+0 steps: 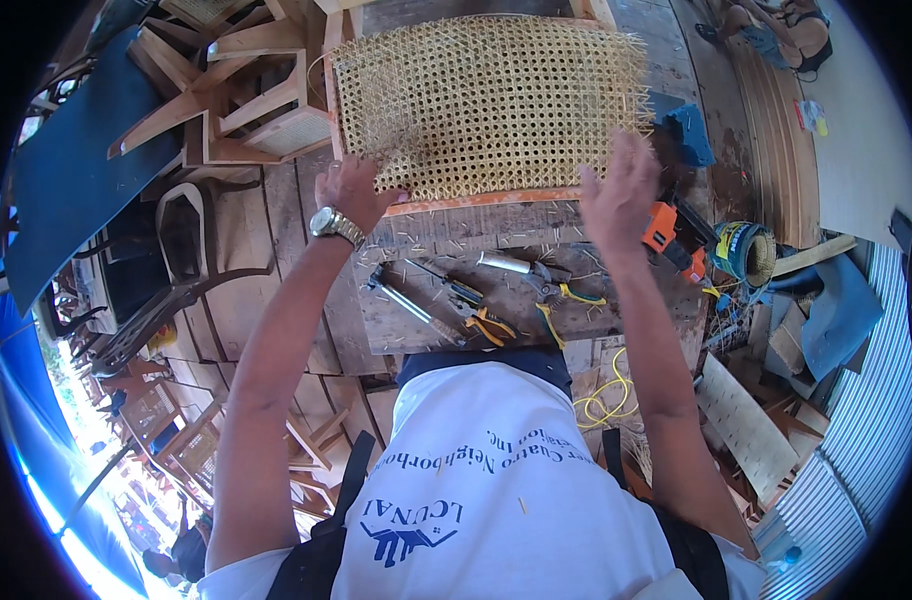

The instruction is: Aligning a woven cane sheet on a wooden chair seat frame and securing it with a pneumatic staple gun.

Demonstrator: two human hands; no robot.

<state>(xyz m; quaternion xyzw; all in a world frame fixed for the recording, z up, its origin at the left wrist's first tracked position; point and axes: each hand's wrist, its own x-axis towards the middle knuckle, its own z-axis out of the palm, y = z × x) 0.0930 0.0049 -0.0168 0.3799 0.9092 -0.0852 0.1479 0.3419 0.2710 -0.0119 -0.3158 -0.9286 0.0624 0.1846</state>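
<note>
A woven cane panel (486, 110) with frayed strands at its edges lies over a wooden frame (456, 203) on the workbench. My left hand (356, 192), wearing a metal watch, grips the frame's near left corner, its thumb along the near edge. At the near right corner, my right hand (619, 195) is slightly blurred, fingers stretched out and apart, holding nothing visible. Closer to me lie a hammer (412, 305), pliers (484, 318) with yellow-and-black handles, cutting pliers (556, 285) and a tool with a pale cylindrical handle (506, 262).
An orange-and-black power tool (671, 238) lies right of my right forearm, beside a round can (741, 252). Wooden chair frames (246, 90) are stacked at left, near a dark curved chair (181, 240). A yellow cord (608, 395) coils below the bench. Another person (791, 35) sits far right.
</note>
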